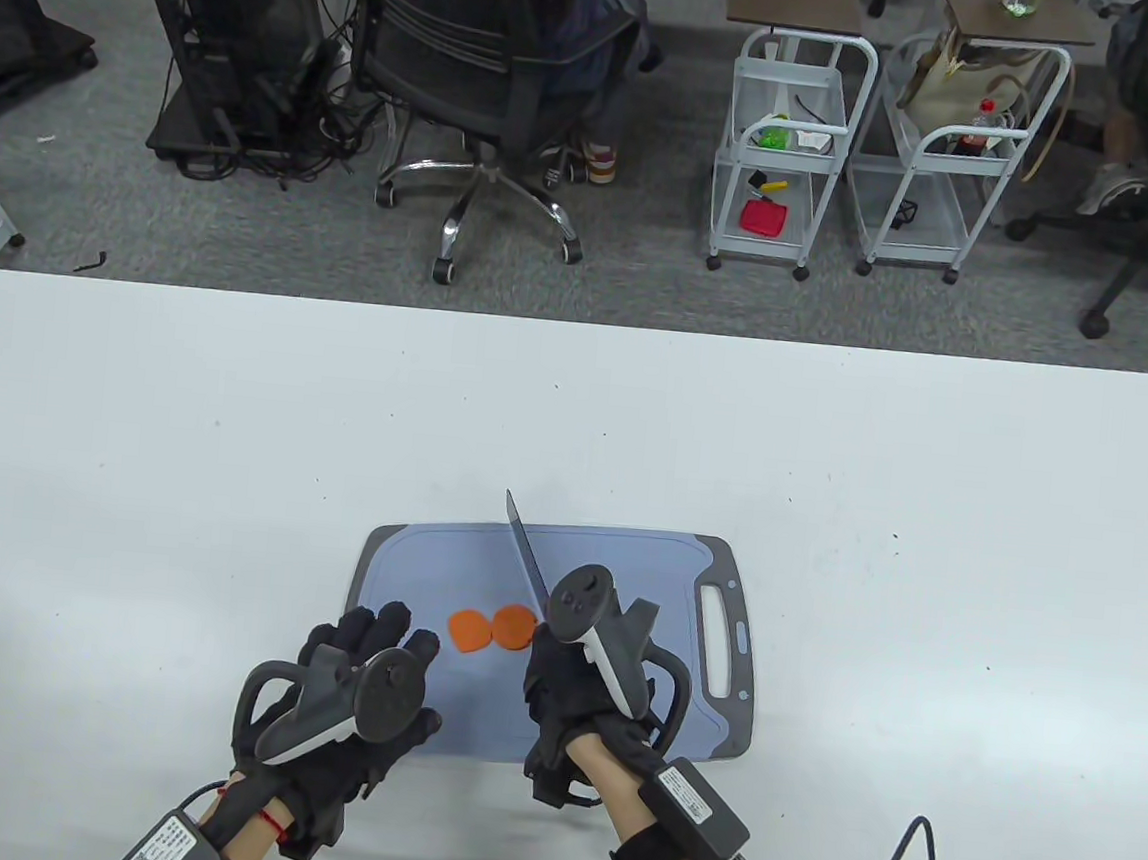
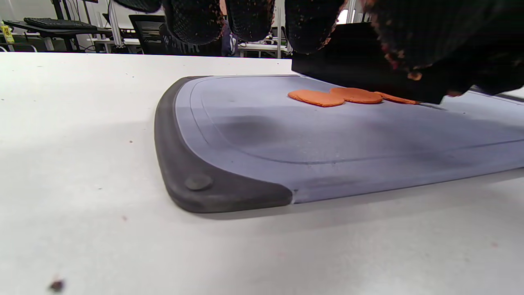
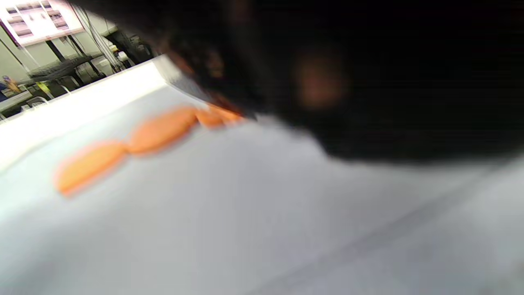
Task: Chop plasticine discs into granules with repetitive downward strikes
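Observation:
Flat orange plasticine discs (image 1: 491, 629) lie side by side on the grey-blue cutting board (image 1: 623, 555); they also show in the left wrist view (image 2: 335, 96) and, blurred, in the right wrist view (image 3: 123, 151). My right hand (image 1: 567, 680) grips a knife whose blade (image 1: 523, 551) points away and left, its edge by the right disc. My left hand (image 1: 368, 658) hovers spread over the board's near left part, a little short of the discs, holding nothing.
The white table (image 1: 232, 440) surrounds the board. The board's handle slot (image 1: 720, 634) is on its right end. Beyond the table stand an office chair (image 1: 493, 92) and two white carts (image 1: 789, 148).

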A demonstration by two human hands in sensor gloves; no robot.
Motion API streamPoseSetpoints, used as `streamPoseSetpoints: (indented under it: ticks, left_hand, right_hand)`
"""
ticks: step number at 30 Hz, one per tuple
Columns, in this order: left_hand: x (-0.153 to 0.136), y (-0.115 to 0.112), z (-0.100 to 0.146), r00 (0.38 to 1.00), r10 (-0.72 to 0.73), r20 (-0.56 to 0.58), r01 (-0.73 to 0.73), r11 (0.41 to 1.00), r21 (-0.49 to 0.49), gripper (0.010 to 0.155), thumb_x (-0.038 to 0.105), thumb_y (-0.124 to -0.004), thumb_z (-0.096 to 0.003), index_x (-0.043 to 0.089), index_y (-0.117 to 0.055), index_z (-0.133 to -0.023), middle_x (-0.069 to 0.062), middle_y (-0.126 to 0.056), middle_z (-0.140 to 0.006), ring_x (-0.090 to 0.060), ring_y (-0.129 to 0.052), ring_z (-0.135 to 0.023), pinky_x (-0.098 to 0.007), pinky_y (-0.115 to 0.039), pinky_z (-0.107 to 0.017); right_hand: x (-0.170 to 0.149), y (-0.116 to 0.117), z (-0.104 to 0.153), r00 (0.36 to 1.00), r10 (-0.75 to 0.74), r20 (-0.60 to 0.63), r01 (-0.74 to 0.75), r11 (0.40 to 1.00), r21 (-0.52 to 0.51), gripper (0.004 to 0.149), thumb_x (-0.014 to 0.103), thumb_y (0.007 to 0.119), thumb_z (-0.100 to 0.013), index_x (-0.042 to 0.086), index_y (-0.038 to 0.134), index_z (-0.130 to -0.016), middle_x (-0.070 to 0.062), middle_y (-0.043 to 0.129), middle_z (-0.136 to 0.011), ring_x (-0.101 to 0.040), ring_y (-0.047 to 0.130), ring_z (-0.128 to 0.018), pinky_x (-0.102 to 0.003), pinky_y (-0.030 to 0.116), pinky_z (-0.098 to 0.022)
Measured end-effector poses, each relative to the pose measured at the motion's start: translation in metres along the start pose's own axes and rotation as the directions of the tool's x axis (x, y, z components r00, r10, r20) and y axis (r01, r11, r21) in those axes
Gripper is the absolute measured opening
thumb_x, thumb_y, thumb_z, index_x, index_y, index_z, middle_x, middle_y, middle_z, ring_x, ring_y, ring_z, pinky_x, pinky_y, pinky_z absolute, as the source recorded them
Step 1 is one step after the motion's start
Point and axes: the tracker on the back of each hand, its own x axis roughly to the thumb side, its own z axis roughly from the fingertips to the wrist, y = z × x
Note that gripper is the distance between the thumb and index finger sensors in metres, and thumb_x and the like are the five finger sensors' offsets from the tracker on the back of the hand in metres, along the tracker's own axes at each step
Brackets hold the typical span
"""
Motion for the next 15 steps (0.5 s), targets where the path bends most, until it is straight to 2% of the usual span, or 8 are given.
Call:
streamPoseSetpoints:
  ticks: [3, 8, 12, 15]
  left_hand:
    - [0.001, 0.0, 0.0, 1.0, -0.003, 0.0, 0.003, 1.0, -0.003, 0.079, 0.063, -0.067, -0.0383, 0.031, -0.057, -0.11, -0.013, -0.048, -0.125, -0.049, -0.057, -0.109, -0.066, -0.047, -0.076]
    - [0.001, 0.0, 0.001, 1.0, -0.004, 0.002, 0.004, 1.0, 0.004, 0.079, 0.063, -0.067, -0.0384, 0.031, -0.058, -0.11, -0.013, -0.048, -0.125, -0.049, -0.058, -0.109, -0.066, -0.047, -0.075]
    - [0.001, -0.001, 0.0, 1.0, 0.004, 0.003, -0.004, 1.0, 0.0, 0.079, 0.063, -0.067, -0.0383, 0.031, -0.058, -0.11, -0.013, -0.048, -0.125, -0.049, -0.057, -0.109, -0.066, -0.047, -0.075]
    - [0.001, -0.003, -0.001, 1.0, -0.008, 0.002, 0.008, 1.0, -0.009, 0.079, 0.063, -0.067, -0.0384, 0.031, -0.057, -0.11, -0.013, -0.048, -0.125, -0.049, -0.057, -0.109, -0.066, -0.047, -0.075]
  right_hand:
    - [0.003, 0.002, -0.002, 1.0, 0.016, 0.019, -0.015, 1.0, -0.023, 0.051, 0.045, 0.078, -0.047, 0.002, 0.087, -0.073, -0.002, 0.1, -0.03, -0.018, 0.106, 0.01, -0.044, 0.091, 0.002]
    - [-0.002, -0.003, -0.011, 0.998, -0.07, 0.007, 0.07, 0.997, 0.03, 0.05, 0.045, 0.077, -0.048, 0.004, 0.089, -0.073, -0.003, 0.101, -0.031, -0.018, 0.106, 0.009, -0.044, 0.091, 0.0]
    - [0.001, -0.012, 0.007, 0.993, -0.101, 0.064, 0.103, 0.994, -0.037, 0.051, 0.045, 0.076, -0.048, 0.004, 0.089, -0.075, -0.004, 0.102, -0.033, -0.019, 0.107, 0.007, -0.044, 0.091, -0.001]
    - [0.004, -0.01, 0.015, 0.997, -0.076, 0.032, 0.076, 0.997, -0.006, 0.051, 0.045, 0.076, -0.049, 0.003, 0.089, -0.075, -0.005, 0.102, -0.034, -0.019, 0.107, 0.007, -0.045, 0.091, -0.001]
